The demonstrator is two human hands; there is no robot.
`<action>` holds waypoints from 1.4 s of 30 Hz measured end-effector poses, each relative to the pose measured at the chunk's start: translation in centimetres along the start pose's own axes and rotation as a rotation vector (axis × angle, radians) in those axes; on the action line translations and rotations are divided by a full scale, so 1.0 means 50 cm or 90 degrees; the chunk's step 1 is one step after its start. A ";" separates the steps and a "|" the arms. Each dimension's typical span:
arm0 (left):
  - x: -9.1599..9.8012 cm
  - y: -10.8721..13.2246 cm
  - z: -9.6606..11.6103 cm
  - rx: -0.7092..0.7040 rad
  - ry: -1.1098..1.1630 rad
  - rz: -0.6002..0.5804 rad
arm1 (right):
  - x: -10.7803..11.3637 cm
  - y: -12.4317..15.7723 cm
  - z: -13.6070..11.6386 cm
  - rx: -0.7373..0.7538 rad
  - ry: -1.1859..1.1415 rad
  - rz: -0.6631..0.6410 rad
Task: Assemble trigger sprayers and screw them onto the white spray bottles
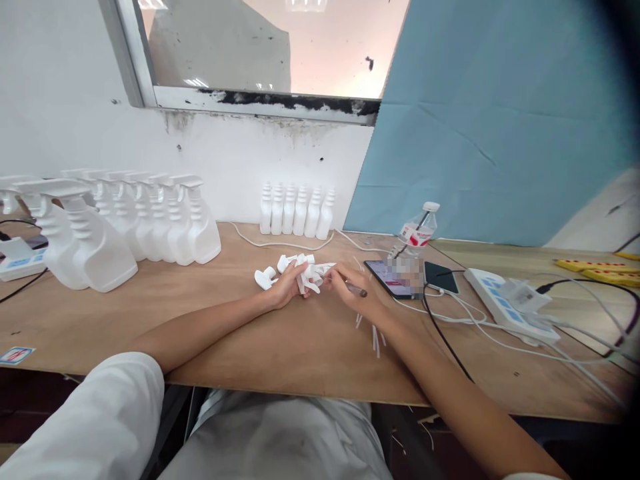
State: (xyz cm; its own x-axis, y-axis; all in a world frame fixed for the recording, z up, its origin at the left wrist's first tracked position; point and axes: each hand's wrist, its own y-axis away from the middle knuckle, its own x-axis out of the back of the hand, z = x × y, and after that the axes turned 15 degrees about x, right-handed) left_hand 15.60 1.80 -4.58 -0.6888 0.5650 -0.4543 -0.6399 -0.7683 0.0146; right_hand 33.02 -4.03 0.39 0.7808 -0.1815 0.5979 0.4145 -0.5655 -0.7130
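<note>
My left hand (287, 288) is closed around a white trigger spray head (312, 276), held just above the wooden table. From the right, my right hand (353, 287) grips a slim tool with a dark brown handle (358, 290). The fingers of that hand meet the spray head's right side; the tool's working end is too small to make out. Another white spray part (265, 277) lies on the table beside my left hand, and more white pieces (285, 261) sit just behind it. Thin white strips (376, 341) are scattered under my right forearm.
Large white spray bottles (185, 230) stand in rows at the left. Several small white bottles (299, 212) line the wall. Right of my hands are a clear drink bottle (419, 230), a phone (387, 277), a dark device (441, 277) and a power strip (510, 307) with trailing cables.
</note>
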 end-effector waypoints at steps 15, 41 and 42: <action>0.004 -0.004 -0.014 -0.015 -0.155 0.028 | -0.033 -0.010 -0.004 -0.264 -0.292 0.253; 0.013 0.006 0.014 0.188 0.005 -0.043 | -0.062 -0.004 0.003 -0.226 -0.497 0.164; 0.015 0.005 0.015 0.187 0.012 -0.044 | -0.059 -0.002 0.005 -0.181 -0.442 0.156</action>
State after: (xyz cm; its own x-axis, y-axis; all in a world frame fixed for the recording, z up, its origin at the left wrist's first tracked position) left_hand 14.69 2.25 -4.26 -0.6356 0.6050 -0.4795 -0.7581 -0.6067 0.2393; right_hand 30.78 -3.22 -1.39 0.9866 0.1630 0.0039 0.1306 -0.7758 -0.6173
